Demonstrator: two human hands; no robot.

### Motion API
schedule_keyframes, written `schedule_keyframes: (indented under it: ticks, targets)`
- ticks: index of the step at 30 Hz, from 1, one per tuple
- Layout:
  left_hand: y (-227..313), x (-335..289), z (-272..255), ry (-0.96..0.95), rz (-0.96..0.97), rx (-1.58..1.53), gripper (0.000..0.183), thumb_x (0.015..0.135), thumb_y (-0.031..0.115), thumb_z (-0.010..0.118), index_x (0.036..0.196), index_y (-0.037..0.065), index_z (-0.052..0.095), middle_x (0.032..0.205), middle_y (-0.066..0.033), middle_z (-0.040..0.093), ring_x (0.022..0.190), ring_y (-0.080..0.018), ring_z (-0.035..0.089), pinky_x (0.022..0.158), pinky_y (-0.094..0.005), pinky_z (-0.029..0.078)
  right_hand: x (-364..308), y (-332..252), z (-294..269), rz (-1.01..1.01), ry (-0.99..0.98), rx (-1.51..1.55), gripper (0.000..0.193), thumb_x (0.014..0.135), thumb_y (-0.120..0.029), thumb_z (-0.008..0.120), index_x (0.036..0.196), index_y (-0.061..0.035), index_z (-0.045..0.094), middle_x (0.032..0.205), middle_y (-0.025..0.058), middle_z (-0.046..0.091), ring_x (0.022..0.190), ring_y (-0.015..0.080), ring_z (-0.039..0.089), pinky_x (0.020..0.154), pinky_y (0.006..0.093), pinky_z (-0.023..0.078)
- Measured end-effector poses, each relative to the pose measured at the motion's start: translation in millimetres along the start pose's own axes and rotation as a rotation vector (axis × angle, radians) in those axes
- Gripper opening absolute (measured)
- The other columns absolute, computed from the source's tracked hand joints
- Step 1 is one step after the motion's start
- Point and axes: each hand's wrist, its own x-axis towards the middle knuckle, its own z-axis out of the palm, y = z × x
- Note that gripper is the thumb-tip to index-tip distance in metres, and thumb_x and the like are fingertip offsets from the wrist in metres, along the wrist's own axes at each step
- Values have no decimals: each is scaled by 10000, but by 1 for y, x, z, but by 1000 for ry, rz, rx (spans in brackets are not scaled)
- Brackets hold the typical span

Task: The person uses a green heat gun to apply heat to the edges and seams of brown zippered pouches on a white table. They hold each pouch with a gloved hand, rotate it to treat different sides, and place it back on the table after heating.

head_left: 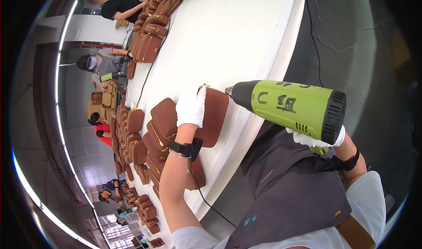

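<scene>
My left hand (190, 106), in a white glove, grips the upper left side of a brown leather zip bag (215, 117) at the table's near edge. Its fingertips are by a small gold zipper pull at the bag's top corner; part of the bag is hidden behind the hand. My right hand (316, 138), also gloved, is wrapped round the handle of a green and black heat gun (292, 106). The gun's metal nozzle points left at the bag's upper right corner, very close to it.
More brown bags (165, 117) lie in a stack left of my left arm. Further piles of bags (147, 47) line the far side of the white table (228, 34). Several people work across it, one holding another green heat gun (107, 77). Black cords (153, 69) cross the table.
</scene>
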Motion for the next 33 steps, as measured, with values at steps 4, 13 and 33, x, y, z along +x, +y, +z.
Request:
schedule_keyframes:
  ticks: [4, 13, 33]
  targets:
    - [-1, 0, 0, -71, -112, -53, 446, 922, 454, 567, 1155, 80, 641, 1086, -174, 637, 990, -351, 626, 858, -449, 501, 6, -1, 5, 34, -72, 61, 411, 945, -143, 603, 1349, -100, 545, 1313, 69, 595, 1194, 206, 575, 1036, 367, 461]
    - [9, 2, -1, -86, -100, 97, 652, 743, 595, 710, 1142, 85, 638, 1076, -140, 655, 1006, -319, 630, 836, -416, 516, -11, 29, 10, 154, 26, 264, 349, 893, -96, 661, 1231, -23, 614, 1108, 113, 681, 952, 186, 659, 814, 306, 541]
    - [29, -5, -13, -75, 11, 176, 368, 972, 386, 493, 1110, 80, 645, 1017, -156, 656, 956, -326, 630, 802, -439, 512, 4, 10, 9, 201, -67, 379, 400, 961, -157, 560, 1355, -113, 502, 1310, 79, 582, 1166, 211, 590, 1005, 385, 499]
